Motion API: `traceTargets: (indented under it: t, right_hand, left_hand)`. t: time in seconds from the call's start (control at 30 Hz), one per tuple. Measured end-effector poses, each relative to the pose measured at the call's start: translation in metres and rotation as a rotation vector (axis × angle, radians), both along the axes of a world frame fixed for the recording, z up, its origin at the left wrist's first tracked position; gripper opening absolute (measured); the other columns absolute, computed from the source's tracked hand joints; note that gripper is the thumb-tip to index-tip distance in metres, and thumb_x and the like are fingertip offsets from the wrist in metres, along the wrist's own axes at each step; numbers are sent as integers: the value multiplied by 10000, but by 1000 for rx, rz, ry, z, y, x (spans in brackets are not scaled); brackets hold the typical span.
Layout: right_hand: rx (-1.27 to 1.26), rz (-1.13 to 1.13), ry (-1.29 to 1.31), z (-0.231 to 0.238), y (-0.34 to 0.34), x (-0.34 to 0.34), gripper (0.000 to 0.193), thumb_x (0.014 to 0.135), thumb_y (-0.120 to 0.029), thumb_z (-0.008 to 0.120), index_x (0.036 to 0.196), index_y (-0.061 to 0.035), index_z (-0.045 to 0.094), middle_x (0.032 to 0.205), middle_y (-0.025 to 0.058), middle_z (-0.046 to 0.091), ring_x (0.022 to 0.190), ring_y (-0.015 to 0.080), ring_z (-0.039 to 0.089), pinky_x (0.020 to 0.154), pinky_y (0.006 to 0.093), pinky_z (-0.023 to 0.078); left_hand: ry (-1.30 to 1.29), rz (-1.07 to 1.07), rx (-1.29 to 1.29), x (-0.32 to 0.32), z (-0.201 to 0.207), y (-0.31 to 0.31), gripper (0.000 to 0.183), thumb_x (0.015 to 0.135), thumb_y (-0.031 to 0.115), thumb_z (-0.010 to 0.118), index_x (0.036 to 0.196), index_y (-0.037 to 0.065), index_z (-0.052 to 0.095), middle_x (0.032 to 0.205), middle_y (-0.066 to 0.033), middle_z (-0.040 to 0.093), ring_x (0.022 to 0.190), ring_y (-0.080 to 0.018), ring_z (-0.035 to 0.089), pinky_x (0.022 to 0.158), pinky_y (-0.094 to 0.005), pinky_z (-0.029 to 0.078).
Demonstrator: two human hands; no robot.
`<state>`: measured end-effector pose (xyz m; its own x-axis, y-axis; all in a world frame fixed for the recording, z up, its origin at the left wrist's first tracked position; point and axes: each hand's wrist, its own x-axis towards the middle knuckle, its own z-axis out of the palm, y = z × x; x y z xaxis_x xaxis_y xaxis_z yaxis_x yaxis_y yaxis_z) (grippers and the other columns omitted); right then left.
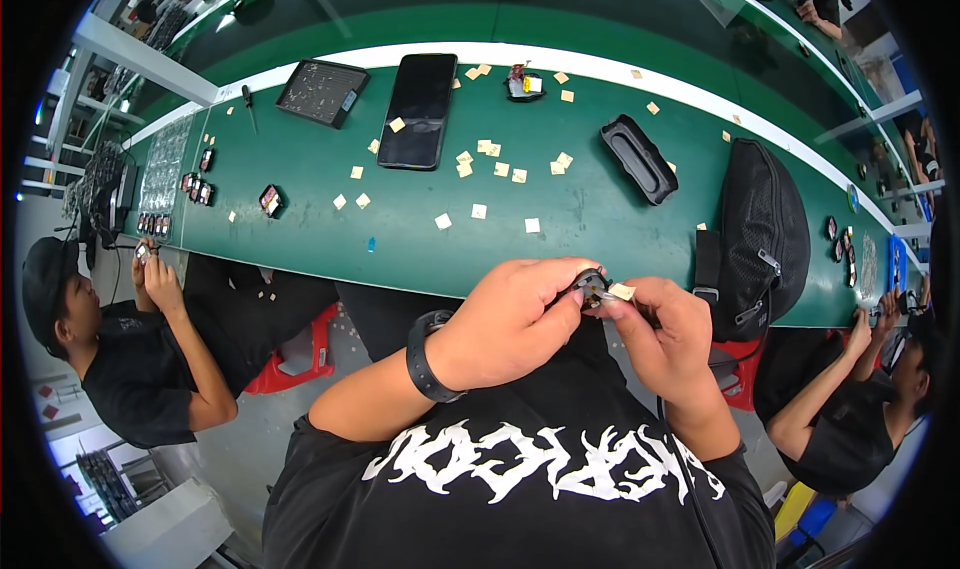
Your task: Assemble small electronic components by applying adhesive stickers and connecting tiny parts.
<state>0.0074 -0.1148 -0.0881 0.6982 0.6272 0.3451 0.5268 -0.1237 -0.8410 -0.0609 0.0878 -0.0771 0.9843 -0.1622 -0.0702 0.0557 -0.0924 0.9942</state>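
Close to my body, just past the table's near edge, my left hand (515, 319) grips a small rounded black device part (590, 289) between thumb and fingers. Its inner side faces up and shows grey and metallic bits. My right hand (668, 337) pinches a small cream square piece (622, 292) against the part's right side. Fingers cover much of the part, so its exact kind is unclear. Similar cream squares (479, 211) lie scattered over the green tabletop (330, 244) ahead of my hands.
A black phone (418, 109), shallow black tray (322, 93), screwdriver (249, 109), open black case (638, 159) and small device (524, 84) are on the table. A black bag (765, 234) stands right. Co-workers sit left (140, 339) and right (850, 399), holding small parts.
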Motion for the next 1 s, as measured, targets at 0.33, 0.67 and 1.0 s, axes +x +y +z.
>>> traceTargets:
  t: [0.33,0.67,1.0]
  right_hand:
    - [30,-96,324,-2,-5,-4,103,841,33,784,921,9,722,766,26,610,626,73,512,554,237,400]
    - [248,-121,923,-4,-1,1,302,819,28,823,950,-47,561,807,-42,523,694,13,484,610,160,416]
    - [-12,118,-252,18,-14,9,518,721,-63,839,1225,-62,719,705,12,622,554,162,536,488,287,426]
  left_hand:
    - [3,-49,-37,0,5,-4,364,986,10,481,1338,-6,573,834,-47,650,677,-106,623,612,-266,507]
    - [-88,-142,-14,-4,-7,-4,461,985,7,474,1444,-28,489,881,-67,657,716,-137,642,642,-272,521]
    - [196,-78,-508,-14,10,-1,570,966,-38,406,1536,-38,370,1098,-107,621,840,-128,606,724,-265,531]
